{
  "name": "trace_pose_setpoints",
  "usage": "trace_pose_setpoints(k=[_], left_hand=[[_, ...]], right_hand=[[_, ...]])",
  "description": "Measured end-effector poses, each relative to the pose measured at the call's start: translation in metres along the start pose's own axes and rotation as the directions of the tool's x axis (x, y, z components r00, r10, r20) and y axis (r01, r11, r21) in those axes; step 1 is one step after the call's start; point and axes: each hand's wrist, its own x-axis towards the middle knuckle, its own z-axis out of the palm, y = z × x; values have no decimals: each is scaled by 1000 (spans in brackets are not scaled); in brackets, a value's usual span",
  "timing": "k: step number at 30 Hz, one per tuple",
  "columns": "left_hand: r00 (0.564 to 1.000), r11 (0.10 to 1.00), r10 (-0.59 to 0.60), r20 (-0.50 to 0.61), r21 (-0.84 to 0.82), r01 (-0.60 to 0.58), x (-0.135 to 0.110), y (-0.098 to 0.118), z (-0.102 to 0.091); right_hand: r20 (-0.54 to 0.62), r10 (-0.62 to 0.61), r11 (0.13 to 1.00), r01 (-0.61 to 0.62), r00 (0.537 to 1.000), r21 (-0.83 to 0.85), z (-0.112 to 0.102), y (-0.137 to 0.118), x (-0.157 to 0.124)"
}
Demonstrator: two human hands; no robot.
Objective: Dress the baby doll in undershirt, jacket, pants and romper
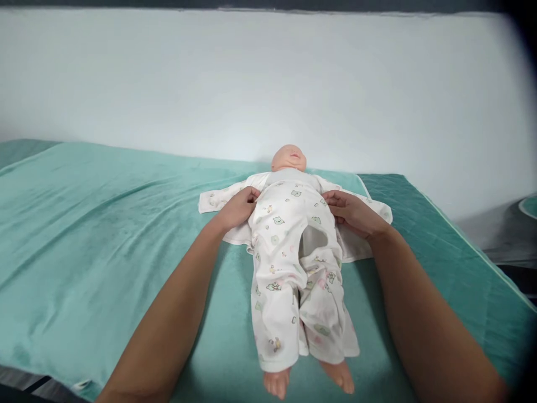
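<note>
A baby doll (pixel 289 158) lies on its back, its head toward the wall and its bare feet toward me. It wears a white long-sleeved top (pixel 218 198), with the sleeves spread out to both sides. White printed baby pants (pixel 274 240) reach high up its torso, and an opening shows at the crotch. At the left edge of the pants' upper part, my left hand (pixel 241 208) is closed with fingers pinched on the cloth. Across from it my right hand (pixel 350 211) grips the other edge, thumb and fingers together. Both fingertips are partly hidden.
A light green sheet (pixel 104 224) with wrinkles covers the bed under the doll. A darker green cover (pixel 444 263) lies along the right side. Behind the bed rises a white wall (pixel 168 84). At the far right edge stands a dark object with a green top (pixel 529 207).
</note>
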Motion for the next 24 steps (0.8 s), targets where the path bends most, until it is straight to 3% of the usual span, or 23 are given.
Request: trace_pose_setpoints(k=[6, 9, 14, 18, 21, 24], left_hand=[[998, 995, -10, -57, 100, 16, -1, 6, 1], [998, 995, -29, -64, 95, 35, 1, 7, 2], [997, 996, -77, 6, 44, 77, 1, 12, -2], [995, 988, -88, -45, 124, 93, 0, 18, -3], [999, 990, -24, -28, 138, 28, -1, 20, -3], [1000, 998, -1, 7, 68, 1, -3, 17, -2]], right_hand=[[-223, -68, 920, -25, 972, -391, 13, -3, -1], [-231, -77, 873, -46, 970, -486, 17, -6, 2], [-93, -147, 851, 78, 985, -520, 15, -5, 1], [-202, -157, 806, 7, 967, -592, 17, 0, 2], [-304, -109, 871, -56, 946, -488, 20, 0, 3], [-230, -37, 937, -46, 973, -345, 24, -4, 2]])
